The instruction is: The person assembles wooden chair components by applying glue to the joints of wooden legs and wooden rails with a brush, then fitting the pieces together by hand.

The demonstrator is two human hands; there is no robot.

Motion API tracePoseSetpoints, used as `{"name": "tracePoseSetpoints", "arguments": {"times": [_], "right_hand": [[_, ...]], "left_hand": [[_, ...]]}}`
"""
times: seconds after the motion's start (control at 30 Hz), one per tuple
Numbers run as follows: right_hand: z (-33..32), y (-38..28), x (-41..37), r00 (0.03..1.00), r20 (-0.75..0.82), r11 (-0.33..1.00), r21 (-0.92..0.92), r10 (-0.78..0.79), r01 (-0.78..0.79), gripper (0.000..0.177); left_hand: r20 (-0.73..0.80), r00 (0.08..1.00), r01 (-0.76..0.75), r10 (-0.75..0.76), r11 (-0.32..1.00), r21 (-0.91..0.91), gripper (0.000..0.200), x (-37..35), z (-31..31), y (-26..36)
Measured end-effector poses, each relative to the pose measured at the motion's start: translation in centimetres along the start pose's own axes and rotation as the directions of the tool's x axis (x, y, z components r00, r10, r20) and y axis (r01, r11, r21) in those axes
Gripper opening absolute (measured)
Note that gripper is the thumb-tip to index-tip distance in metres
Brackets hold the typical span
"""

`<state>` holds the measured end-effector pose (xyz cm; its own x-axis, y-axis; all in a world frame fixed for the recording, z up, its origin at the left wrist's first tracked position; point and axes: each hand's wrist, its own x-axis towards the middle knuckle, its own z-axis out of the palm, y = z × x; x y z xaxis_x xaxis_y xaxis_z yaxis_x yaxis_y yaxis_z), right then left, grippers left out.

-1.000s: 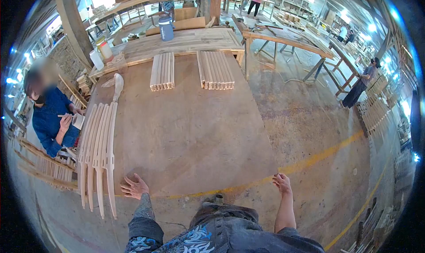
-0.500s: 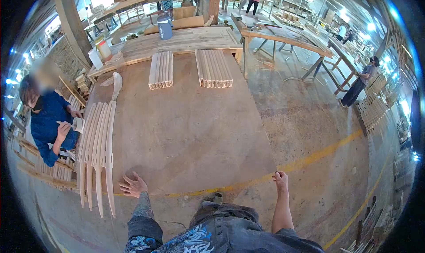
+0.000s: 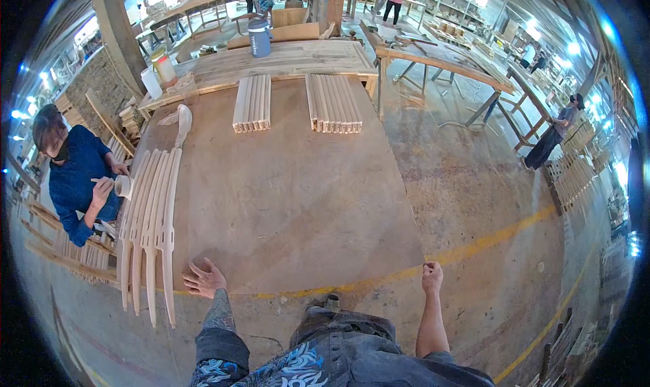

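Observation:
My left hand [image 3: 205,279] rests with fingers spread at the front left of the brown tabletop [image 3: 291,204]. Closed fingers form my right hand [image 3: 432,277], at the table's front right corner; a small dark spot shows at the fingertips, and what they grip cannot be made out. Several long, curved, slotted wooden pieces [image 3: 157,204] lie side by side along the left edge, their ends jutting past the front, just left of my left hand. Farther back lie two bundles of wooden strips, a left bundle [image 3: 252,104] and a right bundle [image 3: 334,104].
A co-worker in a blue shirt [image 3: 84,170] stands at the left, holding a pale cup-like item [image 3: 123,186]. Behind the tabletop is a wooden bench [image 3: 305,56] with a blue jug [image 3: 259,38] and containers. Another worktable [image 3: 440,65] stands at the back right.
The view has shifted slightly. The co-worker's head has tilted down, and the hands near the pale item have moved a little. Both my hands stay in the same places.

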<state>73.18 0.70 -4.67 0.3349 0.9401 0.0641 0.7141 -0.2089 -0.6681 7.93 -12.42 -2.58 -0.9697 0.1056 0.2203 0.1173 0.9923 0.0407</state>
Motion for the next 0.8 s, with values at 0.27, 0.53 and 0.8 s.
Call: {"name": "tracePoseSetpoints", "arguments": {"times": [0.27,0.53,0.8], "right_hand": [[-0.6,0.0,0.3,0.997,0.044,0.986,0.152,0.056,-0.062,0.015],[-0.3,-0.5,0.2,0.984,0.140,0.963,0.230,0.110,-0.140,0.014],[0.7,-0.3,-0.3,0.980,0.092,0.955,0.227,0.174,-0.191,0.014]], "left_hand": [[0.029,1.000,-0.005,0.005,1.000,-0.031,0.069,-0.2,-1.2,0.2],[0.098,0.995,0.032,-0.033,0.999,0.015,0.070,0.0,-0.9,0.3],[0.041,0.999,0.022,-0.024,0.999,0.041,0.070,-0.1,-0.7,0.2]]}}
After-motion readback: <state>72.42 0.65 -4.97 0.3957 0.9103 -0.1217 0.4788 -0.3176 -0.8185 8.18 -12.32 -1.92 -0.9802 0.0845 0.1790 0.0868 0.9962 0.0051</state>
